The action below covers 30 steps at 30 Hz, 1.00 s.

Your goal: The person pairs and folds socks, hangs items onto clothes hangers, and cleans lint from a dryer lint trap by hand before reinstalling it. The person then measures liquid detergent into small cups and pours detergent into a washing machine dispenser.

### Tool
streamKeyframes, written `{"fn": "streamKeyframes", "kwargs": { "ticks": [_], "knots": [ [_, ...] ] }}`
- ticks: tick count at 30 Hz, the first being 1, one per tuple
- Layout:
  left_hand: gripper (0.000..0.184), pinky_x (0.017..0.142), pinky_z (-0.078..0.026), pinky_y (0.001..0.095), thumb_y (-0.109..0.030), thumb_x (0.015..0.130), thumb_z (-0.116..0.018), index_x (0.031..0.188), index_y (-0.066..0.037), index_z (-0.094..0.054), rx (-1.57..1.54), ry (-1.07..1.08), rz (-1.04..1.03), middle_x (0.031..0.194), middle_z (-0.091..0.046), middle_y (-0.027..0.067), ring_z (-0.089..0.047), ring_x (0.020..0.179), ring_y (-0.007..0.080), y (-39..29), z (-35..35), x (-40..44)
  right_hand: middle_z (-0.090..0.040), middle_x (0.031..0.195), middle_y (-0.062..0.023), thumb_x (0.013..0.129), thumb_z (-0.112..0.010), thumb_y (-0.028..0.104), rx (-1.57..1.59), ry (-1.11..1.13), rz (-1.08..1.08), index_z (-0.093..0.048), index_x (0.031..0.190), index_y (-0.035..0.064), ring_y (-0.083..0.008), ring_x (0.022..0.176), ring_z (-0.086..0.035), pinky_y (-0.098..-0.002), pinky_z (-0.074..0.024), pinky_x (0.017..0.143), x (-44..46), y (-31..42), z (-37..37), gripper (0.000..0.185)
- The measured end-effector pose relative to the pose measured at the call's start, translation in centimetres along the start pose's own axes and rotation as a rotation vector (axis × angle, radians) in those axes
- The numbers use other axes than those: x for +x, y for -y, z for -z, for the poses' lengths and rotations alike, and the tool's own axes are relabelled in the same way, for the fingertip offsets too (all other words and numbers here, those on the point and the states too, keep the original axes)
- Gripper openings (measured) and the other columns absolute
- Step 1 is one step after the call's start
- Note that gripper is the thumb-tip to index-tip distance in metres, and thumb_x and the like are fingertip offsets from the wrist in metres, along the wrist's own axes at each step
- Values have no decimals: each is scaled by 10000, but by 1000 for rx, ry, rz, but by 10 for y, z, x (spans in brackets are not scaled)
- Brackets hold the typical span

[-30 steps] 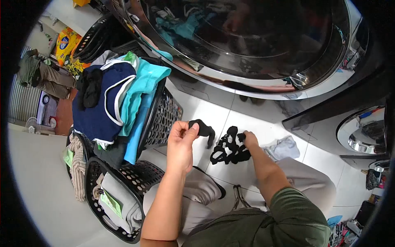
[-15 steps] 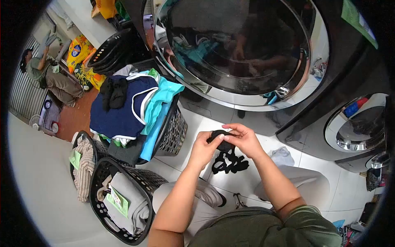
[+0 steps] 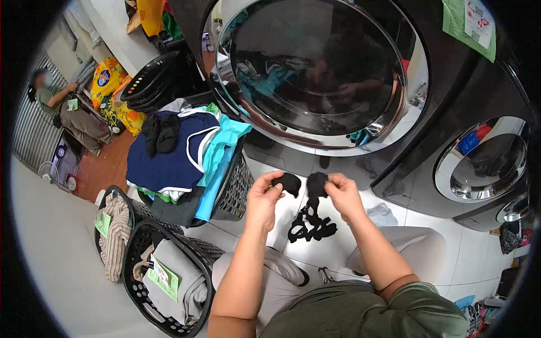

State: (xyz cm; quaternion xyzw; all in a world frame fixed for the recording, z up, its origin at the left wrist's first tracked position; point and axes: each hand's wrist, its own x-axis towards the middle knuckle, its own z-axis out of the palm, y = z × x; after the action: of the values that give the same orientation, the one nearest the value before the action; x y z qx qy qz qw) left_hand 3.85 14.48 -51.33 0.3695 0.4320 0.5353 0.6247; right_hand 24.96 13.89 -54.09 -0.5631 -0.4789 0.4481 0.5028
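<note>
1. The relation that counts is the narrow gap between 2 small black pieces, probably socks. The left-hand sock juts inward from the fingers of the left hand, and the right-hand sock lies inward from those of the right hand. They face each other, apart, above the white tile floor.
2. Long axes: the left-hand sock runs mostly across, drooping at its free end; the right-hand sock hangs more downward, toward the black pile on the floor. I cannot tell whether its lower end touches that pile.
3. The left fingers pinch their sock at its outer end, thumb against forefinger; the right fingers pinch theirs by the outer edge.
4. The right hand is nearer to the black pile. A pale gray cloth lies farther out on that side, while the basket topped by a navy garment stands beyond the left hand.
5. Compared with 0.5 s ago, the hands have parted: then they met around black cloth, and now each holds a separate piece. The black pile and pale gray cloth remain on the floor.
</note>
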Motion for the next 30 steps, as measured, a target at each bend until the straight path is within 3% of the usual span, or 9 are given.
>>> {"fn": "streamKeyframes", "kwargs": {
  "ticks": [3, 7, 10, 15, 18, 21, 25, 26, 30],
  "knots": [
    [344, 760, -489, 261, 21, 896, -613, 1222, -83, -577, -89, -24, -42, 1000, -645, 25, -593, 853, 110, -7, -6, -2, -670, 819, -154, 828, -647, 144, -1061, -284, 605, -658, 1030, -42, -351, 768, -639, -404, -511, 713, -7, 17, 23, 274],
    [307, 748, -485, 271, 11, 898, -631, 1190, -65, -574, -122, 6, 21, 1014, -645, 43, -596, 863, 124, 1, -6, 1, -615, 785, -179, 801, -621, 83, -556, -2, -6, -675, 1053, 58, -349, 806, -627, -420, -508, 751, -10, 28, 26, 260],
    [283, 745, -514, 271, -13, 910, -631, 1183, -50, -565, -298, 29, 135, 1030, -652, 54, -620, 880, 135, -3, -4, 2, -620, 767, -162, 797, -628, 77, -623, 101, 236, -674, 1088, 83, -347, 781, -631, -402, -514, 761, 0, -1, 33, 294],
    [267, 765, -557, 312, -32, 916, -634, 1170, -50, -551, -454, 1, 176, 999, -645, 74, -644, 883, 170, -7, -2, 5, -544, 1122, -86, 783, -757, 219, -271, 461, 164, -641, 1210, 82, -220, 996, -558, -337, -473, 830, -1, -7, 28, 464],
    [252, 836, -572, 350, -42, 919, -638, 1150, -40, -540, -496, -68, 190, 996, -631, 89, -646, 907, 207, 1, 3, 7, -544, 1051, -44, 742, -822, 249, -224, 539, 266, -630, 1175, 19, -163, 874, -525, -294, -453, 747, -9, -2, 7, 527],
    [264, 915, -562, 382, -86, 930, -647, 1155, -48, -515, -489, -140, 217, 1024, -580, 117, -633, 966, 243, -5, -7, 5, -568, 781, 30, 874, -737, 224, 146, 356, -80, -672, 847, 17, -58, 644, -462, -222, -395, 580, -15, -15, -25, 218],
    [517, 757, -536, 330, -116, 676, -864, 1107, -52, -587, 770, 118, -399, 1128, -504, 103, -578, 1007, 218, -17, -19, -15, -663, 735, -1, 959, -640, 269, 417, 246, -368, -703, 856, 24, -49, 587, -523, -222, -409, 516, -11, 23, -29, 273],
    [363, 729, -536, 312, -115, 672, -864, 955, -35, -651, 802, 222, -447, 1022, -547, 79, -598, 918, 193, -20, -24, -23, -669, 730, -4, 967, -627, 283, 464, 251, -359, -707, 891, 15, -57, 550, -520, -220, -403, 492, -6, 17, -27, 290],
    [235, 670, -523, 288, -76, 736, -817, 896, 0, -663, 827, 46, -469, 892, -582, 67, -610, 753, 166, -4, -30, -21, -666, 879, -38, 959, -641, 270, 649, 279, -393, -708, 979, -18, -73, 715, -565, -241, -447, 599, 1, 22, -18, 296]
  ]
}}
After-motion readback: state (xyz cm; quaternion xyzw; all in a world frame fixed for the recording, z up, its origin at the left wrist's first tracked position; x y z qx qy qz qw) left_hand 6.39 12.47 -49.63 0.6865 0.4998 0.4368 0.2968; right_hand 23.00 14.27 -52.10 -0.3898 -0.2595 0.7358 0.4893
